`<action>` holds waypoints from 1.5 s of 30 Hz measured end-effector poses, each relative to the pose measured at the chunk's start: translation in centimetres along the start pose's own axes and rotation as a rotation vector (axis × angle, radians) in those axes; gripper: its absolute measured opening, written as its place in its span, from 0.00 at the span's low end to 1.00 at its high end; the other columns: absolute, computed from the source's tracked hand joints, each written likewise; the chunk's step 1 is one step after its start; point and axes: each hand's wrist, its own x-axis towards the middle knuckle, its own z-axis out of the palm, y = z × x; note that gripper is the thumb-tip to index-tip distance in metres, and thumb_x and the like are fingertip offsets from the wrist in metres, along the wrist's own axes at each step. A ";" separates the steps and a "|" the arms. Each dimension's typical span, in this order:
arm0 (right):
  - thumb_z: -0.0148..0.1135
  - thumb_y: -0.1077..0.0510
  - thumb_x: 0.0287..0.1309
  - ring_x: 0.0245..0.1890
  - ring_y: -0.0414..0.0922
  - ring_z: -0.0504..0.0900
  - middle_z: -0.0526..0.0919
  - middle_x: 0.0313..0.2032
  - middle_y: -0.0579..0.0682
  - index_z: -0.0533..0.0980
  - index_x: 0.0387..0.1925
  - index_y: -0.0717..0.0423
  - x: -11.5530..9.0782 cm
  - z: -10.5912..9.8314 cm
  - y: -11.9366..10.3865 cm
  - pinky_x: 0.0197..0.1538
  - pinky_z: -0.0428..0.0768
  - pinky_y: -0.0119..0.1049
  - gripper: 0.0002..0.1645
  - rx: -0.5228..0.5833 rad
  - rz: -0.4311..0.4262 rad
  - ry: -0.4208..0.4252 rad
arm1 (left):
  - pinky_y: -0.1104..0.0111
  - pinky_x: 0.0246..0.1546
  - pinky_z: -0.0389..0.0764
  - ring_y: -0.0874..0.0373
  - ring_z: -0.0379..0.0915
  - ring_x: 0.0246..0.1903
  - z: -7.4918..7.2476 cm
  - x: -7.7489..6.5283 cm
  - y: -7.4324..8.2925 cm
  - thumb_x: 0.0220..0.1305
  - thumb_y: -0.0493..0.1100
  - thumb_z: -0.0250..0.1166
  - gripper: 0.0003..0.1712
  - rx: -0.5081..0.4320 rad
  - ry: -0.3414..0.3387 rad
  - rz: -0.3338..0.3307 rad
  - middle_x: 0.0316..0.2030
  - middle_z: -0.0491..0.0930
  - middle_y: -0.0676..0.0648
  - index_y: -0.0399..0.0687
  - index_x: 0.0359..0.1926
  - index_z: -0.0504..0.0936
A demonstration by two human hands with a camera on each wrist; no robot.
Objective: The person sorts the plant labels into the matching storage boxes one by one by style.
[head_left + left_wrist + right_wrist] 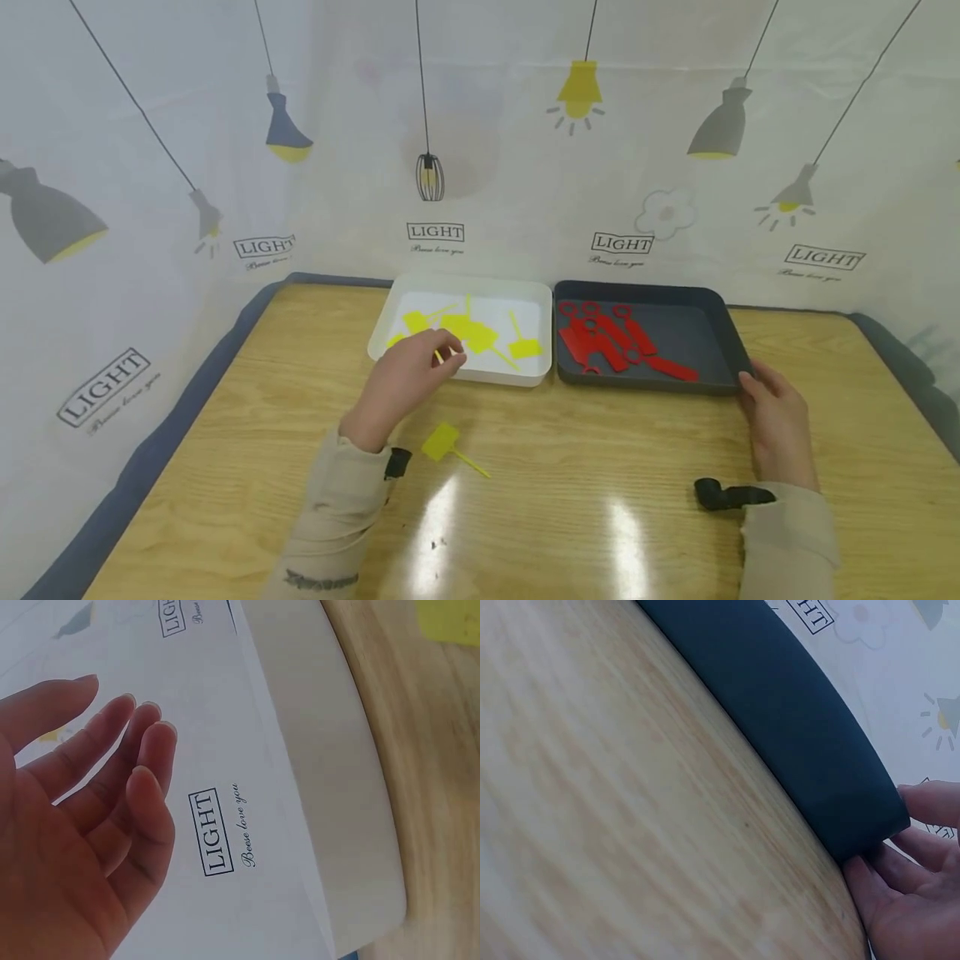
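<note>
My left hand (415, 375) hovers over the front left of a white tray (480, 377). Its fingers (154, 750) are loosely bent and hold nothing, as the left wrist view shows. Several yellow tags (480, 335) with flat rectangular heads and thin stems lie in this tray, partly hidden by the hand. Another yellow tag (441, 442) is on the table in front of it. My right hand (780, 417) holds the front right corner of a dark grey tray (645, 382), thumb at the rim and fingers against the outer wall. Inside are several flat red pieces (600, 346) with ring ends.
Both trays stand side by side at the back of a wood-grain table (555, 467). Behind it and at the left hangs a pale curtain (510, 192) printed with lamps. Small dark specks (437, 545) mark the table near the front.
</note>
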 end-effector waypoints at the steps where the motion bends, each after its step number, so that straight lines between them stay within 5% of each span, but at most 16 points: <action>1: 0.58 0.51 0.54 0.63 0.38 0.54 0.50 0.66 0.46 0.55 0.66 0.50 0.0 0.0 0.0 0.62 0.56 0.28 0.39 -0.001 0.000 0.000 | 0.71 0.26 0.71 0.63 0.67 0.27 0.0 -0.1 0.0 0.60 0.51 0.58 0.07 -0.001 -0.003 -0.003 0.28 0.74 0.59 0.56 0.36 0.77; 13: 0.58 0.52 0.55 0.63 0.38 0.53 0.48 0.67 0.48 0.53 0.66 0.52 0.0 -0.4 0.1 0.62 0.56 0.28 0.40 0.005 -0.021 -0.003 | 0.70 0.31 0.73 0.65 0.69 0.30 0.3 -1.4 -0.3 0.60 0.51 0.58 0.09 -0.038 -0.090 -0.069 0.30 0.74 0.59 0.55 0.39 0.78; 18: 0.58 0.51 0.54 0.64 0.38 0.51 0.47 0.67 0.47 0.52 0.66 0.52 0.0 -0.5 -0.4 0.62 0.55 0.28 0.41 0.000 -0.030 -0.023 | 0.69 0.34 0.74 0.63 0.70 0.33 0.7 -1.5 -0.8 0.60 0.43 0.59 0.08 -0.017 -0.098 -0.031 0.34 0.75 0.57 0.51 0.41 0.78; 26: 0.56 0.53 0.56 0.65 0.38 0.49 0.45 0.67 0.46 0.49 0.67 0.54 -0.4 -0.6 -0.7 0.63 0.53 0.29 0.41 0.023 -0.011 -0.059 | 0.65 0.44 0.73 0.53 0.69 0.45 1.4 -1.7 -1.1 0.55 0.35 0.61 0.21 0.049 -0.371 -0.029 0.49 0.70 0.45 0.47 0.52 0.72; 30: 0.56 0.53 0.57 0.65 0.38 0.48 0.44 0.67 0.46 0.49 0.67 0.54 -0.3 -0.7 -0.8 0.63 0.53 0.28 0.41 0.021 -0.018 -0.063 | 0.65 0.44 0.72 0.56 0.68 0.45 1.7 -1.8 -1.0 0.53 0.37 0.63 0.24 0.123 -0.416 -0.033 0.54 0.65 0.46 0.50 0.53 0.71; 39: 0.58 0.54 0.55 0.64 0.38 0.50 0.47 0.67 0.47 0.52 0.66 0.54 -0.1 -0.7 -0.6 0.62 0.54 0.28 0.41 0.045 -0.010 -0.041 | 0.67 0.29 0.72 0.57 0.66 0.35 2.0 -2.1 -1.3 0.44 0.37 0.67 0.25 0.185 -0.475 -0.110 0.45 0.66 0.50 0.54 0.47 0.73; 45: 0.59 0.56 0.54 0.64 0.38 0.52 0.50 0.65 0.48 0.53 0.66 0.56 -0.2 -0.2 -0.2 0.58 0.61 0.23 0.41 0.095 -0.020 -0.066 | 0.63 0.35 0.74 0.56 0.67 0.38 2.1 -2.6 -1.1 0.41 0.43 0.72 0.27 0.190 -0.494 -0.132 0.44 0.66 0.50 0.53 0.45 0.73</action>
